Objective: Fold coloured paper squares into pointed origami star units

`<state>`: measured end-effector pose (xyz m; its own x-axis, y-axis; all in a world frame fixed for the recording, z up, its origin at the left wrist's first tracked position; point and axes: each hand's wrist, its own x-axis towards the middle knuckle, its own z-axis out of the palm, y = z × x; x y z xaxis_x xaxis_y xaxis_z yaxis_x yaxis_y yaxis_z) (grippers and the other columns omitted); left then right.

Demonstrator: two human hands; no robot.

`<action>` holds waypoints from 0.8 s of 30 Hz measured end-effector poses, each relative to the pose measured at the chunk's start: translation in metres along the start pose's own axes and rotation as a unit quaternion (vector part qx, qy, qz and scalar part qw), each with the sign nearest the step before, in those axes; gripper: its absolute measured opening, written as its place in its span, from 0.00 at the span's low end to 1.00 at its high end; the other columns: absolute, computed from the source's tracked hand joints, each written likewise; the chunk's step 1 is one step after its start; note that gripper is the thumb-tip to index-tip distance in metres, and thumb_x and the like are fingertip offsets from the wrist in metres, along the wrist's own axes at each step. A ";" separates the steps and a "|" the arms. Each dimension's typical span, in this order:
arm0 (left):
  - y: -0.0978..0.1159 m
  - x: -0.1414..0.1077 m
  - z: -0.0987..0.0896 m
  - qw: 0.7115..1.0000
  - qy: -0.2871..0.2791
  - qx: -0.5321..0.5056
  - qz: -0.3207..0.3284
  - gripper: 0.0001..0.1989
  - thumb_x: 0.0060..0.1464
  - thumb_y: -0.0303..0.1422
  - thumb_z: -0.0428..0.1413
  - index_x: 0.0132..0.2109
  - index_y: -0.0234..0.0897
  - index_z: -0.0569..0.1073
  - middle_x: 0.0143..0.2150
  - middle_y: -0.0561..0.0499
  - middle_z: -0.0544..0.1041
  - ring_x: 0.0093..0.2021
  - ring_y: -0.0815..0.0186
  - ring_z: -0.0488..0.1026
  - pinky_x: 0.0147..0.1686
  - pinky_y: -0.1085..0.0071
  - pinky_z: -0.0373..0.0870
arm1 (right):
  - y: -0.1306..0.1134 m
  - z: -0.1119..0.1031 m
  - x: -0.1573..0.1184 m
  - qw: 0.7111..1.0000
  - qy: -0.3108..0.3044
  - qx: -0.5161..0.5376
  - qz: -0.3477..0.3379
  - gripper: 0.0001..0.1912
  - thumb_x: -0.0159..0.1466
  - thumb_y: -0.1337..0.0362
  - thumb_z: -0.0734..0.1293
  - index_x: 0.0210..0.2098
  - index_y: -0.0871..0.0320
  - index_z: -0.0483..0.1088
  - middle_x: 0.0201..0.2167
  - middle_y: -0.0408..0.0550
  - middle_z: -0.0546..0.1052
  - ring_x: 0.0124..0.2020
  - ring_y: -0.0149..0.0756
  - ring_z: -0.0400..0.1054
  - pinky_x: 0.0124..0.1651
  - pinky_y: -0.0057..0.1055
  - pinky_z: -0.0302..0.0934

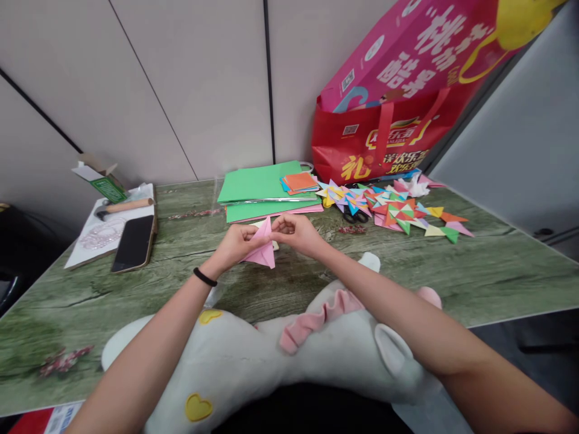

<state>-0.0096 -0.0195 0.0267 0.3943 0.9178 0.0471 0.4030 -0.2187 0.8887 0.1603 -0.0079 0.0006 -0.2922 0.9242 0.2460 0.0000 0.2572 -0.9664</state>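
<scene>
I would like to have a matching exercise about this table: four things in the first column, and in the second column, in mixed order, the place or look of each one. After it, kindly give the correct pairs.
Things
1. Pink folded paper
2. Phone
3. Small orange paper
4. Plush toy

Place or look
A. On top of the green sheets
B. Pale, with yellow heart patches
C. In the left hand, with the right hand at its edge
D. Near the hammer, dark screen facing up

Pairs: 1-C, 2-D, 3-A, 4-B
</scene>
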 end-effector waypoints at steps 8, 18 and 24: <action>-0.001 -0.002 -0.001 0.997 -0.051 0.051 0.024 0.19 0.45 0.41 0.56 0.18 0.34 0.58 0.18 0.58 0.49 0.18 0.78 0.44 0.17 0.76 0.38 | -0.012 -0.001 -0.002 0.994 0.020 0.089 0.057 0.15 0.43 0.58 0.72 0.25 0.62 0.68 0.20 0.41 0.71 0.20 0.25 0.63 0.23 0.24 0.61; -0.002 -0.001 0.001 0.999 -0.022 0.024 -0.017 0.17 0.43 0.42 0.58 0.22 0.31 0.67 0.18 0.57 0.57 0.18 0.77 0.49 0.17 0.77 0.42 | -0.004 0.002 -0.001 0.995 -0.002 0.095 0.028 0.21 0.43 0.65 0.72 0.33 0.58 0.61 0.23 0.38 0.71 0.23 0.26 0.66 0.28 0.27 0.64; -0.003 0.001 0.003 0.996 -0.015 -0.072 -0.048 0.16 0.41 0.41 0.60 0.31 0.30 0.72 0.21 0.55 0.67 0.19 0.76 0.58 0.18 0.79 0.49 | 0.001 0.001 0.001 0.999 0.026 0.043 0.001 0.14 0.43 0.68 0.70 0.26 0.59 0.61 0.22 0.40 0.70 0.23 0.26 0.65 0.29 0.26 0.61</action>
<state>-0.0083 -0.0188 0.0229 0.3859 0.9210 -0.0532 0.3179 -0.0786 0.9448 0.1595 -0.0070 0.0002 -0.2416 0.9389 0.2451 -0.0813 0.2321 -0.9693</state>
